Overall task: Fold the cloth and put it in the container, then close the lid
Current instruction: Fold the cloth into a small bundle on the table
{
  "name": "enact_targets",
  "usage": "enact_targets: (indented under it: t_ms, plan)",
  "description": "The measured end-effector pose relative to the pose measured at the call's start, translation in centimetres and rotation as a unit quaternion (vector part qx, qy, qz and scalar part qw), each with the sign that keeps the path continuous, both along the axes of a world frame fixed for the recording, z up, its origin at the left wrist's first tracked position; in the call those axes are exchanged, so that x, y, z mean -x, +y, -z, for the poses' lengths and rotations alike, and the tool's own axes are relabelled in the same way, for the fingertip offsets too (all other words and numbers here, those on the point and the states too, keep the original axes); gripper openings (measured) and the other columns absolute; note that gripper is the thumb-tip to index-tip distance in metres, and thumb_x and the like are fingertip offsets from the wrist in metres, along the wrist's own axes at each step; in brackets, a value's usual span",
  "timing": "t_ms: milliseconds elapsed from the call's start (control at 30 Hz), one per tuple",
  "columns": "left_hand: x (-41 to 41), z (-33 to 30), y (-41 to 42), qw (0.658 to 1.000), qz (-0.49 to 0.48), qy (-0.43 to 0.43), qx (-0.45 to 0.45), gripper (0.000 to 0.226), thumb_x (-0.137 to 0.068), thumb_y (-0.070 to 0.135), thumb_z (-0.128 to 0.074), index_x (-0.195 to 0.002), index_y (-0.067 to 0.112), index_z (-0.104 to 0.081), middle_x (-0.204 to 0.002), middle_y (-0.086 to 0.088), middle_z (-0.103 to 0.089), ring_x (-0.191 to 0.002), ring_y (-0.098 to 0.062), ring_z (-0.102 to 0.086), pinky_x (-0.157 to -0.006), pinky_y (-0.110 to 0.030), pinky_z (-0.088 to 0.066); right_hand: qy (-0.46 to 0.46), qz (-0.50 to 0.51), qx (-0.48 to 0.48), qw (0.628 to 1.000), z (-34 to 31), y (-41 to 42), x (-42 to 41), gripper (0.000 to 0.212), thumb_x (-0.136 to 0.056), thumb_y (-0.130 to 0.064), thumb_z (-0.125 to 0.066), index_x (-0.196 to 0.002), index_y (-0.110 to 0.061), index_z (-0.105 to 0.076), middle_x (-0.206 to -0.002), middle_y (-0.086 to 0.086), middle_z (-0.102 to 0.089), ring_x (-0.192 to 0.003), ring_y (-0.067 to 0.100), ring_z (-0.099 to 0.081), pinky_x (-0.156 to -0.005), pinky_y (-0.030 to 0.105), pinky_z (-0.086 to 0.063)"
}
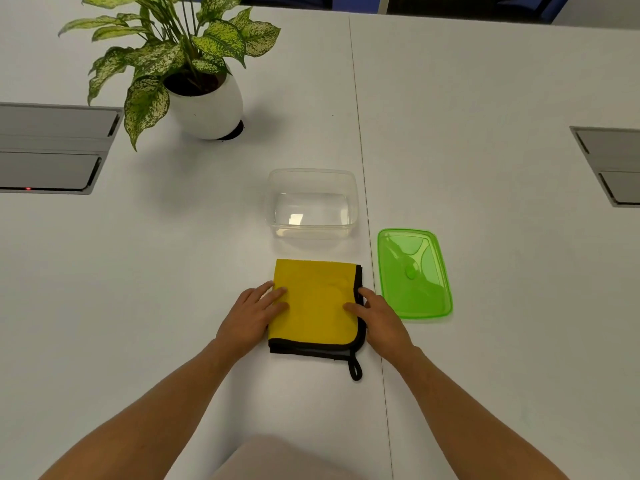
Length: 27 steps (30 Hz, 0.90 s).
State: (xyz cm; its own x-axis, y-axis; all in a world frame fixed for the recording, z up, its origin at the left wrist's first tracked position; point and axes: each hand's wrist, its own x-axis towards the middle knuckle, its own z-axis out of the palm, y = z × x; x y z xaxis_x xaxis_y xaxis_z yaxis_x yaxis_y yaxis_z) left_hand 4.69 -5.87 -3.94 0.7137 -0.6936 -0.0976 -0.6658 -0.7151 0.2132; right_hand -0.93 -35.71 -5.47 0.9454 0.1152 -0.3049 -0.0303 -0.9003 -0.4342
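Observation:
A yellow cloth (315,299) with black trim and a black hanging loop lies folded into a rectangle on the white table. My left hand (251,315) rests at its left edge, fingers flat on the fabric. At the right edge my right hand (379,317) lies the same way, fingertips on the cloth. Neither hand grips it. Just beyond the cloth stands the clear plastic container (311,174), open with nothing inside. Its green lid (414,273) lies flat on the table to the right of the cloth.
A potted plant in a white pot (207,102) stands at the back left. Grey cable hatches are set into the table at the far left (52,147) and far right (609,164). A seam (363,161) runs down the table past the container.

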Motion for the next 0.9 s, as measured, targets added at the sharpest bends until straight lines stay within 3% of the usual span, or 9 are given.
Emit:
enact_targets:
  t_ms: [200, 333, 400, 433, 533, 600, 667, 800, 900]
  plan:
    - [0.0, 0.4, -0.4, 0.998, -0.004, 0.033, 0.05, 0.027, -0.083, 0.012, -0.059, -0.106, 0.01, -0.072, -0.124, -0.015, -0.066, -0.119, -0.044, -0.057, -0.092, -0.056, -0.049, -0.006, 0.004, -0.038, 0.999, 0.2, 0.1, -0.3, 0.067, -0.082, -0.051, -0.063, -0.142, -0.031, -0.04, -0.138, -0.003, -0.047, -0.122, 0.017, -0.05, -0.107, 0.045, -0.041]
    - [0.5, 0.7, 0.1, 0.979, -0.082, 0.126, 0.135, 0.042, -0.098, 0.028, -0.042, -0.113, -0.003, -0.066, -0.129, -0.026, -0.059, -0.123, -0.049, -0.051, -0.101, -0.055, -0.039, 0.031, 0.026, -0.11, 0.993, -1.7, 0.6, -0.2, 0.048, -0.094, -0.029, -0.055, -0.14, -0.018, -0.046, -0.151, 0.009, -0.036, -0.137, 0.027, -0.035, -0.115, 0.034, -0.031]
    - [0.9, 0.8, 0.2, 0.956, -0.154, 0.19, 0.159, 0.035, -0.099, 0.016, -0.046, -0.13, 0.002, -0.056, -0.142, -0.021, -0.048, -0.131, -0.035, -0.046, -0.109, -0.039, -0.032, 0.049, 0.054, -0.143, 0.987, -1.9, 0.4, 0.1, 0.041, -0.095, -0.015, -0.051, -0.135, -0.013, -0.051, -0.15, 0.012, -0.036, -0.138, 0.028, -0.032, -0.106, 0.013, -0.029]
    - [1.0, 0.7, 0.2, 0.943, -0.181, 0.216, 0.176, 0.035, -0.098, 0.008, -0.046, -0.133, 0.007, -0.054, -0.144, -0.014, -0.047, -0.13, -0.024, -0.046, -0.109, -0.032, -0.03, 0.046, 0.057, -0.145, 0.987, -1.7, 0.2, 0.4, 0.04, -0.092, -0.006, -0.054, -0.132, -0.01, -0.054, -0.147, 0.014, -0.038, -0.136, 0.028, -0.036, -0.103, 0.012, -0.03]
    - [1.3, -0.1, 0.0, 0.904, -0.263, 0.272, 0.198, 0.034, -0.1, 0.008, -0.039, -0.116, 0.033, -0.055, -0.111, 0.012, -0.065, -0.099, 0.003, -0.058, -0.089, -0.022, -0.041, 0.035, 0.04, -0.188, 0.981, -1.1, 0.1, 1.1, 0.046, -0.076, 0.014, -0.066, -0.119, -0.001, -0.061, -0.129, 0.017, -0.043, -0.12, 0.031, -0.047, -0.097, 0.014, -0.041]
    - [1.2, -0.5, -0.2, 0.888, -0.301, 0.282, 0.205, 0.037, -0.1, 0.011, -0.038, -0.096, 0.047, -0.049, -0.085, 0.024, -0.06, -0.076, 0.005, -0.057, -0.068, -0.014, -0.039, 0.048, 0.065, -0.22, 0.972, -1.2, 0.6, 1.3, 0.043, -0.073, 0.013, -0.072, -0.107, -0.01, -0.061, -0.118, 0.013, -0.043, -0.106, 0.031, -0.052, -0.076, 0.0, -0.042]
    - [1.2, -0.8, -0.4, 0.875, -0.322, 0.285, 0.223, 0.034, -0.1, 0.014, -0.039, -0.091, 0.044, -0.052, -0.081, 0.022, -0.059, -0.075, 0.002, -0.057, -0.064, -0.009, -0.036, 0.048, 0.102, -0.234, 0.966, -1.0, 0.9, 1.3, 0.048, -0.072, 0.003, -0.079, -0.096, -0.029, -0.052, -0.112, 0.012, -0.045, -0.095, 0.025, -0.052, -0.07, -0.002, -0.038]
    - [1.0, -1.1, -0.9, 0.842, -0.372, 0.303, 0.248, 0.026, -0.101, 0.023, -0.037, -0.11, 0.014, -0.061, -0.102, 0.001, -0.065, -0.092, -0.02, -0.061, -0.078, -0.026, -0.042, 0.061, 0.04, -0.177, 0.982, -0.1, 0.6, 1.4, 0.054, -0.071, -0.006, -0.079, -0.118, -0.015, -0.054, -0.121, 0.0, -0.036, -0.102, 0.018, -0.047, -0.083, 0.004, -0.034]
    - [0.6, -1.0, -1.5, 0.825, -0.409, 0.315, 0.231, 0.034, -0.101, 0.034, -0.038, -0.106, 0.008, -0.059, -0.099, -0.006, -0.066, -0.088, -0.022, -0.061, -0.071, -0.027, -0.045, 0.042, 0.023, -0.138, 0.989, 0.0, 0.8, 1.8, 0.071, -0.066, -0.016, -0.082, -0.129, -0.013, -0.048, -0.126, -0.001, -0.035, -0.112, 0.015, -0.045, -0.095, 0.014, -0.036]
